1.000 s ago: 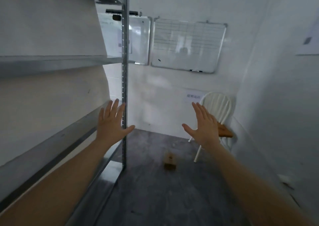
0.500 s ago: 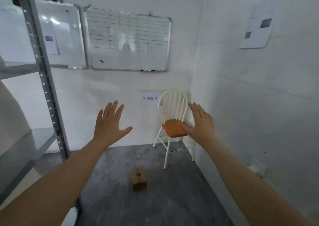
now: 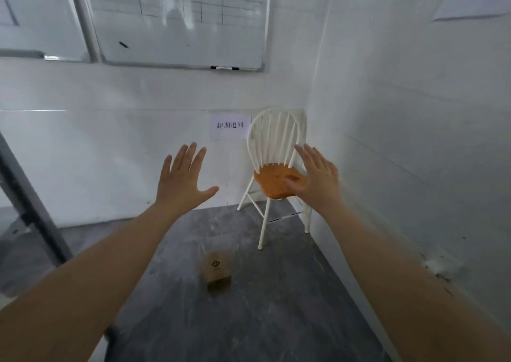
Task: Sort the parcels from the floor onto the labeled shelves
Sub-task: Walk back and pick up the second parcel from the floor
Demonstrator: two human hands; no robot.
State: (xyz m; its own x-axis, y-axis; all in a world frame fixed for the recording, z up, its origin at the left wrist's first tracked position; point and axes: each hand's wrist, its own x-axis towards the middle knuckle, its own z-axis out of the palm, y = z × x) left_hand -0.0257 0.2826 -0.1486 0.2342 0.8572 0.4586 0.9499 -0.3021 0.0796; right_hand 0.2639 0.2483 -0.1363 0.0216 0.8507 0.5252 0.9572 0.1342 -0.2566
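Note:
A small brown cardboard parcel [image 3: 217, 272] with a dark logo on top lies on the grey floor, low in the middle of the view. My left hand [image 3: 182, 180] is raised in front of me with fingers spread and holds nothing. My right hand [image 3: 318, 179] is also raised and spread, empty, in front of the chair. Both hands are well above and beyond the parcel. The metal shelf upright [image 3: 25, 196] shows only at the left edge.
A white spindle-back chair [image 3: 276, 146] with an orange seat stands in the corner. A paper label [image 3: 230, 126] hangs on the back wall beside it. Two whiteboards [image 3: 182, 21] hang above. The white right wall [image 3: 414, 140] is close.
The view has swung right and moved closer: the shelf has slid almost out at the left, and the chair and parcel now sit nearer the centre. Both hands stay raised and spread.

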